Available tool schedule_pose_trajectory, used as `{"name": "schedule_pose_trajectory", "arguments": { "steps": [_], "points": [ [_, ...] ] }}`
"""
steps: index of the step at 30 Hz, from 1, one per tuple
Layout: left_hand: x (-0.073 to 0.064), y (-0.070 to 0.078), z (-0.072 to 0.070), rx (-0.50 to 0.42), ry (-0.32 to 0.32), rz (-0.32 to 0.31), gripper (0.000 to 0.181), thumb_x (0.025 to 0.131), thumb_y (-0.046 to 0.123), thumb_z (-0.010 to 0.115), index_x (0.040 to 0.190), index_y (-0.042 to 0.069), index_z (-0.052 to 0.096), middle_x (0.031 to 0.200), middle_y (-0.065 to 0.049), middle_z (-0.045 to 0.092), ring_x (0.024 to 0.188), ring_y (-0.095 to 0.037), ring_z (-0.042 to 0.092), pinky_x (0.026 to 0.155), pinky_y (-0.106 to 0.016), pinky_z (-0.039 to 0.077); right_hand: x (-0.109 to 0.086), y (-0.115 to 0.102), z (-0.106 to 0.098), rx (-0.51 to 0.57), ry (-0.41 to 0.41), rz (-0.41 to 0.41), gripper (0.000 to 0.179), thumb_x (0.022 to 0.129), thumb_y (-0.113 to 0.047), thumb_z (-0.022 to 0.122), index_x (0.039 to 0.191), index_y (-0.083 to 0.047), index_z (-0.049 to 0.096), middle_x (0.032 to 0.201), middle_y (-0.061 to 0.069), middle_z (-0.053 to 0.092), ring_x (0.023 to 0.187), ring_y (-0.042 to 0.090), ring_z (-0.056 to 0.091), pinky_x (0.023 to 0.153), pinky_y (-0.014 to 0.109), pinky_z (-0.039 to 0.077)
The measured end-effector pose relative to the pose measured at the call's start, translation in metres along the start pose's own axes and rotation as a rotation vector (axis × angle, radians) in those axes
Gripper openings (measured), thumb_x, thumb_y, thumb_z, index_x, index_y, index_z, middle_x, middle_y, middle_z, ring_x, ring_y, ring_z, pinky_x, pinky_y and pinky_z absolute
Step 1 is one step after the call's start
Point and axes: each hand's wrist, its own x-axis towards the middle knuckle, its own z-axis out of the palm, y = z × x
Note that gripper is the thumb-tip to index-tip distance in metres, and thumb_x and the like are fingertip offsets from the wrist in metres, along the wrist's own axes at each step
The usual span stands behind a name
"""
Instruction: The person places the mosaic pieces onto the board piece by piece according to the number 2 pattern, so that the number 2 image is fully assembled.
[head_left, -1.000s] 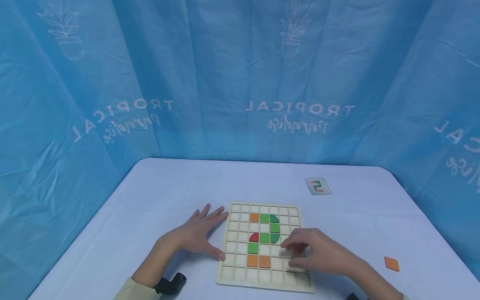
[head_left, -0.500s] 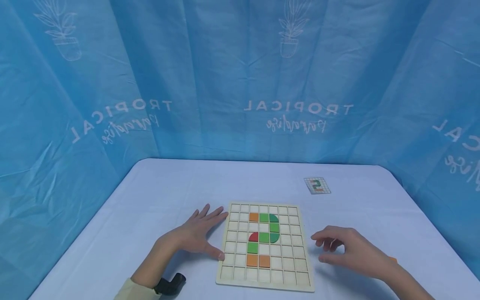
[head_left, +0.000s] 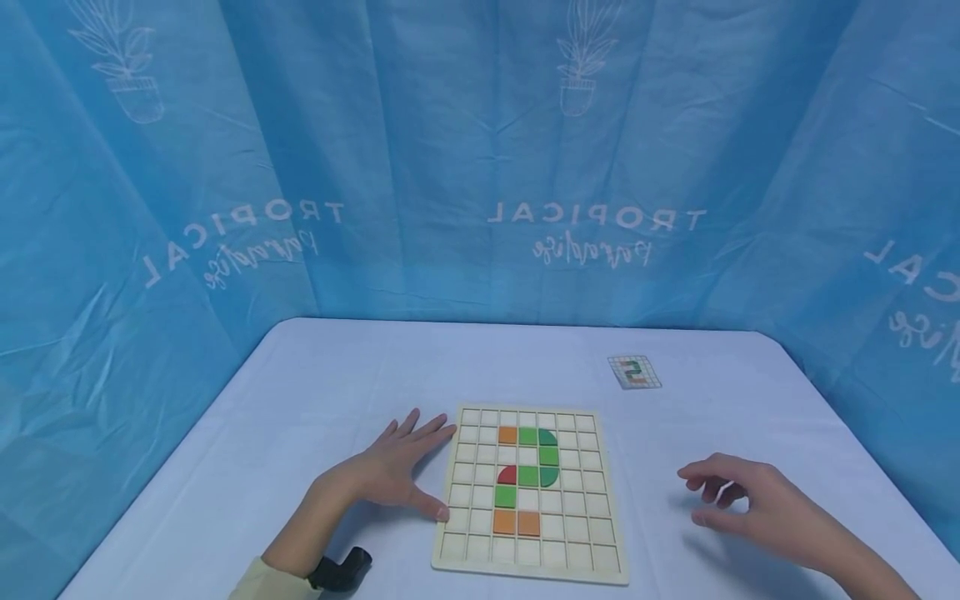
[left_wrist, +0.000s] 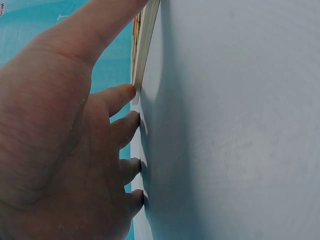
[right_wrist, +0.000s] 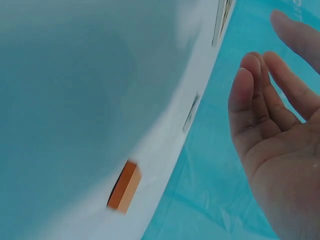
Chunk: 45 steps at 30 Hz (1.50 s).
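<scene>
A pale wooden grid board point(head_left: 555, 554) lies on the table, with orange, green and red tiles set in several of its cells. Along its left edge, my left hand point(head_left: 386, 468) is spread, the thumb and index finger touching the board's side. To the right of the board, my right hand point(head_left: 765, 508) hovers over the cloth with its fingers loosely bent and nothing in them. A loose orange square tile point(right_wrist: 124, 186) lies on the cloth in the right wrist view. In the head view that tile is hidden behind the right hand and forearm.
A small card point(head_left: 635, 372) printed with a coloured grid pattern lies behind the board to the right. White cloth point(head_left: 360, 358) covers the table, and a blue curtain point(head_left: 450, 167) hangs around its back and sides.
My right hand has moved off the board to the right and is now above the cloth, covering the loose orange tile in the head view. The left hand has stayed in place.
</scene>
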Motion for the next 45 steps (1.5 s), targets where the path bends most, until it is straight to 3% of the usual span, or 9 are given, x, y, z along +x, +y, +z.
{"name": "schedule_pose_trajectory", "arguments": {
  "steps": [9,16,27,32,37,45],
  "points": [
    [0.001,0.000,0.001,0.003,-0.008,0.005,0.119,0.054,0.082,0.069,0.153,0.030,0.026,0.159,0.007,0.014,0.145,-0.029,-0.004,0.114,-0.054,0.000,-0.014,0.017,-0.014,-0.001,-0.039,0.164,0.047,0.080,-0.033,0.078,0.119,-0.010,0.063,0.100,-0.002,0.064,0.081,0.005,0.058,0.069,0.023,0.054],
    [0.002,0.000,0.001,0.008,-0.005,0.008,0.119,0.054,0.083,0.068,0.153,0.031,0.026,0.159,0.008,0.014,0.145,-0.029,-0.004,0.114,-0.054,0.000,-0.024,0.034,-0.023,-0.077,0.017,0.215,0.046,0.079,-0.032,0.079,0.117,-0.009,0.065,0.100,0.000,0.062,0.079,0.004,0.056,0.067,0.022,0.054],
    [0.000,0.000,0.001,0.002,-0.006,-0.006,0.119,0.054,0.082,0.068,0.153,0.031,0.027,0.159,0.007,0.014,0.145,-0.029,-0.004,0.114,-0.054,0.000,-0.044,0.063,-0.032,-0.116,0.035,0.392,0.052,0.079,-0.042,0.076,0.117,-0.007,0.066,0.101,0.001,0.061,0.077,0.005,0.052,0.064,0.025,0.052],
    [-0.001,-0.001,0.000,0.004,-0.009,0.000,0.119,0.055,0.083,0.068,0.153,0.032,0.025,0.159,0.008,0.013,0.145,-0.028,-0.004,0.114,-0.053,-0.001,-0.047,0.072,-0.031,-0.121,-0.042,0.447,0.062,0.077,-0.044,0.077,0.120,-0.002,0.063,0.104,0.001,0.062,0.079,0.011,0.051,0.067,0.029,0.051],
    [0.000,0.000,0.000,-0.002,-0.009,0.008,0.118,0.055,0.082,0.068,0.153,0.031,0.025,0.159,0.007,0.014,0.145,-0.029,-0.004,0.114,-0.053,-0.001,-0.045,0.077,-0.029,-0.069,-0.161,0.550,0.073,0.073,-0.044,0.080,0.122,0.006,0.058,0.107,0.007,0.061,0.091,0.024,0.056,0.079,0.040,0.052],
    [-0.001,0.001,-0.001,-0.005,-0.011,-0.003,0.118,0.055,0.081,0.069,0.153,0.031,0.026,0.159,0.007,0.014,0.145,-0.028,-0.004,0.114,-0.053,-0.001,-0.044,0.078,-0.024,-0.032,-0.148,0.552,0.049,0.079,-0.022,0.078,0.117,0.005,0.060,0.102,0.004,0.061,0.082,0.021,0.053,0.074,0.036,0.051]
  ]
}}
